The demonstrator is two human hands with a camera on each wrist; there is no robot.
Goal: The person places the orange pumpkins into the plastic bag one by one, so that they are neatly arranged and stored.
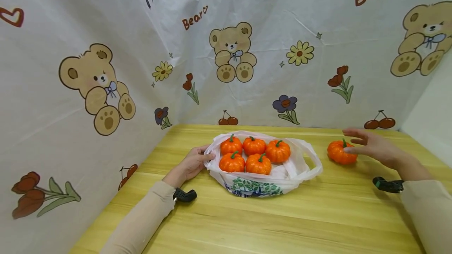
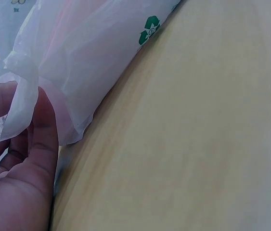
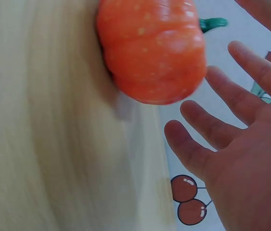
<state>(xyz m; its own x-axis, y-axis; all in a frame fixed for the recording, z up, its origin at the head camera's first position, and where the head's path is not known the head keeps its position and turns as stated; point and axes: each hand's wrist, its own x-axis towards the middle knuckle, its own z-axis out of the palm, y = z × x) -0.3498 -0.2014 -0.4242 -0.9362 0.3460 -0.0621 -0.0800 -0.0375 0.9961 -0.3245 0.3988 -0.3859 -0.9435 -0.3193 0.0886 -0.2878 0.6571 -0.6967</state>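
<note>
A white plastic bag [image 1: 219, 176] with a green leafy print lies with its mouth spread on the table, several small orange pumpkins [image 1: 259, 164] with green stems inside it. At its left end, my left hand [image 1: 193, 162] pinches the bag's rim between thumb and fingers; the left wrist view shows the thin plastic [image 2: 24, 103] folded in that grip. To the right of the bag a lone pumpkin [image 1: 339, 153] sits on the wood. My right hand [image 1: 381, 150] is over its right side, fingers spread and extended; the right wrist view shows the fingers beside the pumpkin [image 3: 152, 50].
The wooden table [image 1: 247, 222] meets a cloth backdrop [image 1: 261, 101] printed with bears and flowers behind and on the left. The bag's loop handle [image 1: 314, 160] sticks out toward the lone pumpkin. A black wrist device [image 1: 387, 185] hangs at the right cuff, another [image 1: 185, 195] at the left.
</note>
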